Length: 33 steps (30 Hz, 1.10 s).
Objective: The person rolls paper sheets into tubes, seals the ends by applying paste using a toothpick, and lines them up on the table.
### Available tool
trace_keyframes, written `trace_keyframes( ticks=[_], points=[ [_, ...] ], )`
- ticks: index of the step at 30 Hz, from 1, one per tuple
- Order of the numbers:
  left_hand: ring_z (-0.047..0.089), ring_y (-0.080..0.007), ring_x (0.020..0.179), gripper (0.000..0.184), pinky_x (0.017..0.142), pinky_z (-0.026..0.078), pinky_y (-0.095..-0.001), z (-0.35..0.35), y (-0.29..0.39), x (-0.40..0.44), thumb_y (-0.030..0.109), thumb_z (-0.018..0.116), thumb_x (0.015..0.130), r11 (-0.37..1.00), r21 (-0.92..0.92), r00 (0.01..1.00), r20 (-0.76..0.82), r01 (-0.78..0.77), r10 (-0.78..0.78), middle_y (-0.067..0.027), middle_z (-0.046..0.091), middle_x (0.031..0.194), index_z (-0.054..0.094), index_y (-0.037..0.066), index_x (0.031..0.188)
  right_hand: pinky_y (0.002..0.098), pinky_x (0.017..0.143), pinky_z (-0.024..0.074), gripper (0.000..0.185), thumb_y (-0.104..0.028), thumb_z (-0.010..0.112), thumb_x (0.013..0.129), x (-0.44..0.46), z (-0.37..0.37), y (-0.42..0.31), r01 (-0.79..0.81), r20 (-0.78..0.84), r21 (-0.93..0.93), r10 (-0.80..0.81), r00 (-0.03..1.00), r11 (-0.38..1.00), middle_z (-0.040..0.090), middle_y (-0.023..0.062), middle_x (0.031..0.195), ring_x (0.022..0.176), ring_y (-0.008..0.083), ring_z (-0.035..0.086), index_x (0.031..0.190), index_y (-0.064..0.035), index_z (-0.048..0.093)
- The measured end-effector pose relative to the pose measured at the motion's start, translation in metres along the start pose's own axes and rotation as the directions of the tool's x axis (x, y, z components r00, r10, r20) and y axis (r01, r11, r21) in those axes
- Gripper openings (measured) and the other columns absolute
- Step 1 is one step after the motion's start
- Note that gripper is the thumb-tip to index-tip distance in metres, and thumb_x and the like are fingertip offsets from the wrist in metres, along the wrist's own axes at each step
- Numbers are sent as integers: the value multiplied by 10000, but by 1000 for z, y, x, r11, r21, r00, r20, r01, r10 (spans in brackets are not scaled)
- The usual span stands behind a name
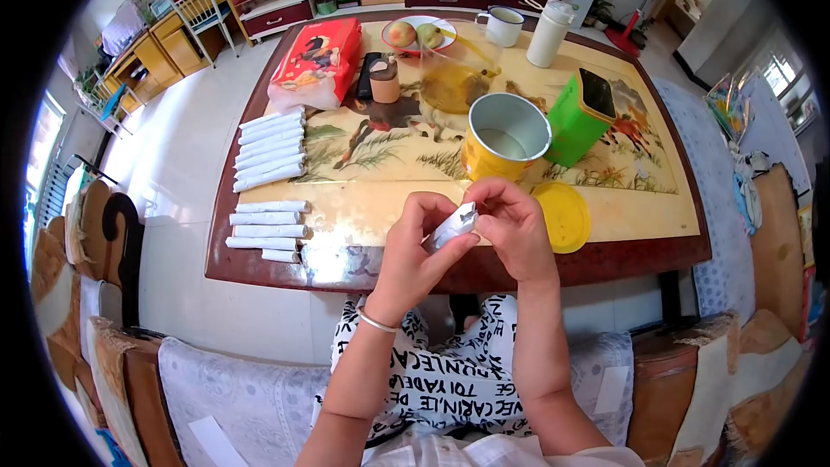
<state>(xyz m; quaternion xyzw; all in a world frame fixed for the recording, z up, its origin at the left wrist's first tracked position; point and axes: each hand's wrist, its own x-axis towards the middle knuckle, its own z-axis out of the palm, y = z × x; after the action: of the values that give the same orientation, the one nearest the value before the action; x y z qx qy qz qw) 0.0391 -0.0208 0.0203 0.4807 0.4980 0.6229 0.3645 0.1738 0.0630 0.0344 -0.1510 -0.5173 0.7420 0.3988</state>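
Note:
Above the table's near edge, my left hand [421,246] is wrapped round a white paper roll [450,227], its thumb along the near side. My right hand [516,232] pinches the roll's open, crumpled end with thumb and fingers. Similar white paper rolls [270,149] lie in a stack on the table's left side, with several more rolls [266,231] in a row nearer me. Just beyond my hands stands an open yellow can [494,158], its grey inside showing. A yellow plastic lid [562,218] lies flat to the right of my right hand.
A green tin [577,125], clear pitcher [456,78], white bottle [550,33] and enamel mug [501,28] stand farther back on the table [363,216]. A red packet [316,60], brown container [384,82] and fruit plate [450,26] are at the back left and middle.

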Motion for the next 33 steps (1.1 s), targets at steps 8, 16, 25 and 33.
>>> trace_keyframes(
  ticks=[8,16,25,33],
  points=[
    [613,-134,800,311,699,500,-246,2,5,1,42,719,796,940,289,981,-13,-184,196,-86,615,889,495,5,1007,223,747,445,201,-30,537,797,2,5,2,-128,19,207,127,992,970,552,29,942,859,92,536,997,-11,547],
    [624,-158,779,297,683,504,-261,7,-1,1,84,703,823,949,303,992,-60,-87,110,-95,630,894,508,6,1033,213,780,427,139,-22,557,810,4,0,4,-136,-17,192,142,990,972,542,23,933,856,86,531,948,-29,566],
    [587,-108,889,295,783,481,-238,13,-7,4,38,672,843,981,-195,995,-91,17,-35,-60,612,993,526,3,1097,227,759,446,104,-44,628,842,4,1,-2,95,-7,-256,-100,995,962,562,28,903,835,92,539,922,19,604],
    [610,-142,788,289,687,498,-263,14,-10,6,38,713,772,972,235,961,-263,-23,86,-77,610,922,573,27,1024,291,665,480,131,-20,698,768,3,11,-3,340,69,-735,-434,898,586,587,76,882,816,183,578,883,-13,636]
  ],
)
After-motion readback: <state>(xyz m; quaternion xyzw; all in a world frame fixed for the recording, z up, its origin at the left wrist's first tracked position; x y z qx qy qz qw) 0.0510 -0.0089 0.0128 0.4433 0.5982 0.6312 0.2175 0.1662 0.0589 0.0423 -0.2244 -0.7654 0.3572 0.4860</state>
